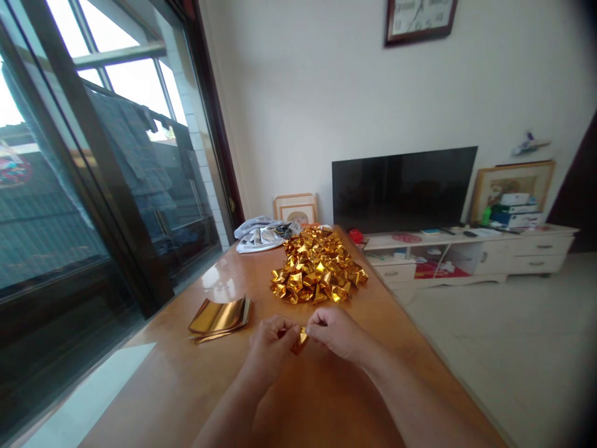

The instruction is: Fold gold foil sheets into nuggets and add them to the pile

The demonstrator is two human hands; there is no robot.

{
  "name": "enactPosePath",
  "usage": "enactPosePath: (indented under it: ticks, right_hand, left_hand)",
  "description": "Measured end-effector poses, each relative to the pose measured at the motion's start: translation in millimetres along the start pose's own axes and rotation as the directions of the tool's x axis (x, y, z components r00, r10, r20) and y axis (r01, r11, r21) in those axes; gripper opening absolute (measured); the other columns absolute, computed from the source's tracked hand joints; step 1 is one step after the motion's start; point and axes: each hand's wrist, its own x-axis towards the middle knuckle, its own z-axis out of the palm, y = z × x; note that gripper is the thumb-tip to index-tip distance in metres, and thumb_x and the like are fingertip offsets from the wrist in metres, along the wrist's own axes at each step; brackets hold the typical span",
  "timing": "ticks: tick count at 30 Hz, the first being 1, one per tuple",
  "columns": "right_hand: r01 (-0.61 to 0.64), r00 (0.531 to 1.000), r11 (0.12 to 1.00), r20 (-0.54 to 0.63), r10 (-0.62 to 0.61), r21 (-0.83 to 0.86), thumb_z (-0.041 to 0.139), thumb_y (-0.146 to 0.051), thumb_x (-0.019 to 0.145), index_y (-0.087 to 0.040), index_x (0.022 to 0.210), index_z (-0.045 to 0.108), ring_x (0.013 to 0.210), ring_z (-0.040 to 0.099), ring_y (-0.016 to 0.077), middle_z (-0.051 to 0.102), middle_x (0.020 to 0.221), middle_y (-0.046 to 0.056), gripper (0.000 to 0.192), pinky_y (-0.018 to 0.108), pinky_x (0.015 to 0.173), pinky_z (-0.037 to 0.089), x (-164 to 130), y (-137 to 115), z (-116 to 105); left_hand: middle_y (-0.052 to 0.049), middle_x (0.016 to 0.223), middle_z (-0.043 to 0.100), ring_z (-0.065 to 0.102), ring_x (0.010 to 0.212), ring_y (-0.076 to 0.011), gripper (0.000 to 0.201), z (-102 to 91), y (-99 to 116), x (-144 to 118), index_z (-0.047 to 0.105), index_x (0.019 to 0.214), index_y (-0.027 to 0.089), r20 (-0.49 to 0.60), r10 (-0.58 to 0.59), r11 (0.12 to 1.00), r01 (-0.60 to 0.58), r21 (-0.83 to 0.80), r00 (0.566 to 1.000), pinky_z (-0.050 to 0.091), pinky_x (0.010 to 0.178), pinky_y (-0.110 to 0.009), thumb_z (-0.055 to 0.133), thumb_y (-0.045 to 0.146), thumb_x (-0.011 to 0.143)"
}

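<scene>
My left hand and my right hand meet over the wooden table, both pinching one small folded piece of gold foil paper between the fingertips. Beyond the hands lies a large heap of folded gold foil pieces. A stack of flat gold foil sheets rests to the left of my left hand, curling slightly at the edges.
A crumpled grey-white cloth lies at the table's far end by the glass sliding door. To the right stand a dark television on a low white cabinet, framed pictures and pale floor tiles.
</scene>
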Motion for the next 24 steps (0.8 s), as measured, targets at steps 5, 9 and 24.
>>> enactPosePath:
  ticks: [5,9,24]
  right_hand:
    - [-0.016,1.0,0.997,0.003,0.015,0.079,0.059,-0.024,0.075,-0.017,0.07,0.061,0.056,0.048,0.0104,0.058,0.061,-0.003,0.01,0.022,0.055,0.036,1,0,-2]
    - [0.017,1.0,1.0,0.023,-0.017,-0.004,0.061,-0.021,0.073,-0.016,0.068,0.062,0.055,0.043,0.0091,0.055,0.06,-0.004,0.007,0.021,0.051,0.03,0,1,-2]
    - [-0.028,0.999,0.902,-0.016,0.039,0.431,0.061,-0.034,0.082,-0.015,0.083,0.066,0.068,0.057,0.0126,0.065,0.075,0.002,0.02,0.026,0.066,0.045,-2,-14,-4]
  left_hand:
    - [-0.004,0.061,0.065,0.056,0.06,-0.0179,0.029,-1.7,-4,3,0.068,0.066,0.018,0.092,-0.027,0.999,0.028,-0.017,0.995,0.039,0.059,-0.028,0.07,0.044,0.077]
    - [-0.004,0.062,0.067,0.058,0.06,-0.0196,0.021,1.4,-1,-1,0.071,0.068,0.021,0.051,-0.03,1.0,0.03,0.009,0.998,0.04,0.056,-0.027,0.074,0.042,0.071]
    - [-0.001,0.063,0.061,0.05,0.056,-0.0103,0.034,0.2,16,-9,0.063,0.07,0.014,0.115,-0.132,0.96,0.156,-0.233,0.985,0.039,0.058,-0.023,0.072,0.046,0.078]
